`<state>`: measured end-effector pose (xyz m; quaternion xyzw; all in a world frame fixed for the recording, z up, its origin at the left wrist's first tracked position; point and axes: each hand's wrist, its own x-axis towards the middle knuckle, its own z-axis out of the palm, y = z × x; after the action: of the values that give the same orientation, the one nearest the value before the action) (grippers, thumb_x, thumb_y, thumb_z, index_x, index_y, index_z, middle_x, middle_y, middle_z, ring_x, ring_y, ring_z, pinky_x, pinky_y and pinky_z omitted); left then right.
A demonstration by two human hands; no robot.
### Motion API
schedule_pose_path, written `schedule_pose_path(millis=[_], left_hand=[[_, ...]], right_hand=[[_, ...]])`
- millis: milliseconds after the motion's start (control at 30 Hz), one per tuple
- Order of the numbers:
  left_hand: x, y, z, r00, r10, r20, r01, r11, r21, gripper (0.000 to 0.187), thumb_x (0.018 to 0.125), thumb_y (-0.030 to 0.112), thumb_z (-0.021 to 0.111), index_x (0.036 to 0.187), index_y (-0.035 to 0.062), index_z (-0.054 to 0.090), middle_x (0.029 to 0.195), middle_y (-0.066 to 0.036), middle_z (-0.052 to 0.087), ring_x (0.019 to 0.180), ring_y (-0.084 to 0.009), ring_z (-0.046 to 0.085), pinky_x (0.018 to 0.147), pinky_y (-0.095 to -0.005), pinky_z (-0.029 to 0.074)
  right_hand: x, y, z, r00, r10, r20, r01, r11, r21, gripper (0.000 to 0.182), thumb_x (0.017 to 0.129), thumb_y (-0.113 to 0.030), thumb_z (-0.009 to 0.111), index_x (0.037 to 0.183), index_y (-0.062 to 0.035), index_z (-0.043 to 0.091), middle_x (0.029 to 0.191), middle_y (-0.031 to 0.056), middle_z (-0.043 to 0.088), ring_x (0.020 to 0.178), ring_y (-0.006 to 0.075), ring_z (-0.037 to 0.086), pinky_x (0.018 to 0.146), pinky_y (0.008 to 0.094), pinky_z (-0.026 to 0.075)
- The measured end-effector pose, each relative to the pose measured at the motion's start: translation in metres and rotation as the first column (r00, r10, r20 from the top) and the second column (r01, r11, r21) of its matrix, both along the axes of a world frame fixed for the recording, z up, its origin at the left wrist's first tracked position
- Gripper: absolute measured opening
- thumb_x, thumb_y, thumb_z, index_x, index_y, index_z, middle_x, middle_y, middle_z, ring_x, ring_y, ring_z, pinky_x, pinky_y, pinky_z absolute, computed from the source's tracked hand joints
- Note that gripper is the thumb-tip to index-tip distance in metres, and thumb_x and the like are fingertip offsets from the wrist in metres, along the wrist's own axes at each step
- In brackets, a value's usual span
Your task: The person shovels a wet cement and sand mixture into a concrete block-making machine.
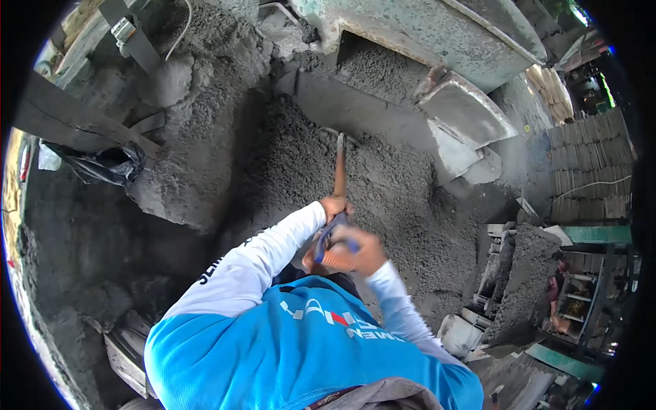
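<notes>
A shovel (339, 176) with a wooden shaft points away from my body, its blade end sunk in loose grey, damp-looking material (396, 205). My left hand (335, 206) is wrapped around the lower shaft. Closer to my waist, my right hand (362, 251) is closed on the blue and orange D-shaped handle (335, 258), somewhat blurred by motion. Most of the blade is hidden in the grey heap.
A worn greenish metal trough (437, 34) stands at the far side, with a metal chute or pan (467, 109) beside it. A black plastic bag (109, 164) hangs at left. At lower right are a machine part caked with grey material (523, 270) and a whitish container (459, 335).
</notes>
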<state>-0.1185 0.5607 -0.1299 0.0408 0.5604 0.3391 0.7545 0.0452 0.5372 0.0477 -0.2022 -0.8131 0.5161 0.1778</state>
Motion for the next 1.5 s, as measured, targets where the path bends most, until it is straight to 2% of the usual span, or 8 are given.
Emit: schedule_pose_path(millis=[200, 300, 467, 600, 800, 933, 1133, 1500], left_hand=[[-0.028, -0.057, 0.160, 0.727, 0.112, 0.677, -0.292, 0.943, 0.157, 0.015, 0.084, 0.015, 0.060, 0.091, 0.0026, 0.058, 0.078, -0.009, 0.060, 0.070, -0.0231, 0.060, 0.069, -0.0397, 0.051], [-0.042, -0.131, 0.205, 0.625, 0.059, 0.778, -0.392, 0.886, 0.247, 0.032, 0.085, 0.028, 0.060, 0.101, 0.0013, 0.055, 0.083, -0.010, 0.060, 0.072, -0.0264, 0.060, 0.075, -0.0427, 0.051], [-0.162, -0.299, 0.222, 0.871, 0.479, -0.109, -0.270, 0.652, 0.709, 0.033, 0.094, 0.028, 0.051, 0.097, -0.0006, 0.065, 0.088, -0.012, 0.067, 0.086, -0.0191, 0.062, 0.078, -0.0320, 0.049], [-0.153, -0.386, 0.219, 0.682, 0.727, -0.085, -0.522, 0.565, 0.639, 0.050, 0.097, 0.045, 0.045, 0.083, -0.0006, 0.060, 0.070, -0.011, 0.060, 0.066, -0.0184, 0.060, 0.061, -0.0286, 0.047], [-0.126, -0.436, 0.125, 0.356, 0.905, -0.232, -0.888, 0.405, 0.220, 0.052, 0.091, 0.057, 0.051, 0.075, 0.0076, 0.053, 0.057, -0.003, 0.049, 0.048, -0.0157, 0.049, 0.047, -0.0283, 0.041], [-0.073, -0.524, 0.007, -0.035, 0.951, -0.307, -0.926, -0.146, -0.348, 0.049, 0.080, 0.062, 0.061, 0.059, 0.0196, 0.047, 0.051, 0.004, 0.041, 0.043, -0.0113, 0.038, 0.037, -0.0310, 0.025], [0.045, -0.692, 0.041, -0.021, 0.727, -0.686, -0.820, -0.406, -0.405, 0.046, 0.080, 0.061, 0.058, 0.065, 0.0186, 0.048, 0.054, 0.003, 0.040, 0.048, -0.0140, 0.042, 0.043, -0.0337, 0.033], [-0.179, -0.429, -0.087, -0.035, 0.674, -0.738, -0.997, -0.073, -0.019, 0.036, 0.085, 0.048, 0.058, 0.075, 0.0148, 0.049, 0.059, 0.002, 0.036, 0.049, -0.0127, 0.036, 0.042, -0.0327, 0.031]], right_hand=[[-0.043, 0.110, -0.040, 0.748, -0.540, 0.386, 0.636, 0.419, -0.648, 0.066, 0.084, -0.048, 0.067, 0.127, -0.0018, 0.048, 0.115, 0.0190, 0.059, 0.100, 0.0302, 0.060, 0.085, 0.0443, 0.051], [-0.116, 0.111, -0.063, 0.784, -0.588, 0.201, 0.216, -0.046, -0.975, 0.045, 0.082, -0.038, 0.070, 0.107, -0.0059, 0.052, 0.091, 0.0154, 0.060, 0.085, 0.0313, 0.062, 0.070, 0.0428, 0.054], [-0.165, 0.098, -0.129, 0.694, -0.697, 0.182, 0.402, 0.165, -0.901, 0.016, 0.079, -0.015, 0.065, 0.084, -0.0104, 0.051, 0.065, 0.0042, 0.048, 0.057, 0.0212, 0.050, 0.056, 0.0386, 0.049], [-0.190, 0.067, -0.146, 0.610, -0.711, 0.349, 0.577, 0.097, -0.811, 0.014, 0.080, -0.013, 0.064, 0.081, -0.0111, 0.051, 0.063, 0.0015, 0.046, 0.055, 0.0196, 0.049, 0.054, 0.0394, 0.047], [-0.233, 0.013, -0.229, 0.753, -0.516, 0.407, 0.458, -0.033, -0.889, 0.018, 0.078, -0.021, 0.068, 0.081, -0.0120, 0.052, 0.060, 0.0041, 0.047, 0.053, 0.0239, 0.050, 0.054, 0.0432, 0.047], [-0.250, -0.105, -0.358, 0.772, -0.251, 0.584, 0.625, 0.131, -0.769, 0.016, 0.078, -0.022, 0.050, 0.067, -0.0096, 0.049, 0.045, 0.0142, 0.043, 0.044, 0.0362, 0.055, 0.044, 0.0511, 0.046], [-0.199, -0.327, -0.402, 0.621, 0.241, 0.746, 0.780, -0.091, -0.619, 0.027, 0.085, -0.033, 0.059, 0.089, -0.0068, 0.053, 0.060, 0.0082, 0.053, 0.052, 0.0253, 0.055, 0.049, 0.0417, 0.047], [-0.273, -0.151, -0.556, 0.700, -0.061, 0.711, 0.694, -0.176, -0.698, 0.033, 0.076, -0.034, 0.070, 0.088, -0.0065, 0.055, 0.063, 0.0063, 0.053, 0.049, 0.0236, 0.055, 0.051, 0.0388, 0.049]])
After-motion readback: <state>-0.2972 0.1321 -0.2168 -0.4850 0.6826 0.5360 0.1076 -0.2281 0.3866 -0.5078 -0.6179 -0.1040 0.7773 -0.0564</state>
